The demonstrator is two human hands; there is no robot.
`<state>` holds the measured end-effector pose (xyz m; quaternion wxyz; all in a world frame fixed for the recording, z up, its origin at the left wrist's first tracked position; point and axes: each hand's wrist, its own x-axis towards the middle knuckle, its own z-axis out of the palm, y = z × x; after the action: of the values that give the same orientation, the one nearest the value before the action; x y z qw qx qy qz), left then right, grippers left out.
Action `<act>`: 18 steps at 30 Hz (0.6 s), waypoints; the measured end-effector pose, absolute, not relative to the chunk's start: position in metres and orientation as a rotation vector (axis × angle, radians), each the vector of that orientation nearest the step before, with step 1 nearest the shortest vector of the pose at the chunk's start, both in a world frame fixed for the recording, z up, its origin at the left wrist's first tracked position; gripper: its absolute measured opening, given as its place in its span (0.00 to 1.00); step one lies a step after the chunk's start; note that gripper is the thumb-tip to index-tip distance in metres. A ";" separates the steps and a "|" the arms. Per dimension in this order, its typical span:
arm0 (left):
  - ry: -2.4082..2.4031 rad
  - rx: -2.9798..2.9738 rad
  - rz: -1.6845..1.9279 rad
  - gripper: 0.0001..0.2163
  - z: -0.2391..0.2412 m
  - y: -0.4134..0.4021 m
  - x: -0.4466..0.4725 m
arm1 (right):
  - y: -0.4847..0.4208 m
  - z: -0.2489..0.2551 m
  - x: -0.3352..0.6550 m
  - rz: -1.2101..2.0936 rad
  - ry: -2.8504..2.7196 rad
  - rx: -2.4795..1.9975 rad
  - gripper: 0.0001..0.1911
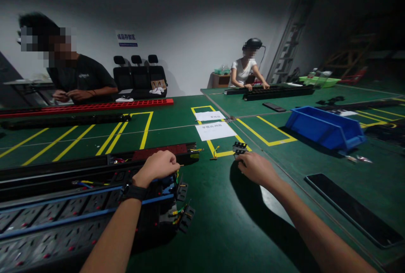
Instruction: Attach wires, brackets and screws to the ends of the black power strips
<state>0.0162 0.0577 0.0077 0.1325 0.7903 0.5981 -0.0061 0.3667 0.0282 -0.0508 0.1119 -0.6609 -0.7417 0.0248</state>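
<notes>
My left hand (160, 165), with a dark band on its wrist, is closed above the ends of the black power strip housings. A thin brass-coloured tip (181, 166) pokes out from its fingers; the rest is hidden. My right hand (257, 168) pinches a small black slotted end piece (239, 147) just over the green table. Below my left hand, long black socket strips (60, 209) with blue edges lie side by side. Similar black end pieces (186, 219) hang at their ends on yellow-green wires. Beyond them rests a black channel (161, 151) with a dark red part inside.
A small yellow wire piece (215, 153) lies near white paper labels (215, 131). To the right are a blue bin (325, 127) and a dark phone-like slab (351, 207). Two co-workers (84, 74) stand or sit across the green table (202, 247), near a red rail (95, 107).
</notes>
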 end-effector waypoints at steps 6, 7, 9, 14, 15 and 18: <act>1.741 2.282 -0.019 0.11 0.007 0.058 0.016 | 0.033 -0.050 0.374 0.009 -2.093 -1.977 0.17; 1.741 2.279 -0.019 0.11 0.007 0.058 0.016 | 0.034 -0.051 0.375 -0.041 -2.087 -1.965 0.18; 1.739 2.274 -0.013 0.11 0.006 0.058 0.016 | 0.035 -0.055 0.377 -0.146 -2.071 -1.964 0.20; 1.730 2.280 -0.003 0.12 0.005 0.058 0.015 | 0.042 -0.067 0.380 -0.208 -2.070 -1.983 0.27; 1.728 2.283 -0.004 0.11 0.005 0.058 0.015 | 0.044 -0.071 0.381 -0.196 -2.088 -1.982 0.29; 1.720 2.288 -0.006 0.11 0.006 0.059 0.015 | 0.050 -0.082 0.383 -0.136 -2.141 -1.997 0.33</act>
<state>0.0145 0.0585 0.0058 0.1390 0.7915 0.5951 -0.0020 0.3829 0.0500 -0.0819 0.1050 -0.6776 -0.7264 -0.0460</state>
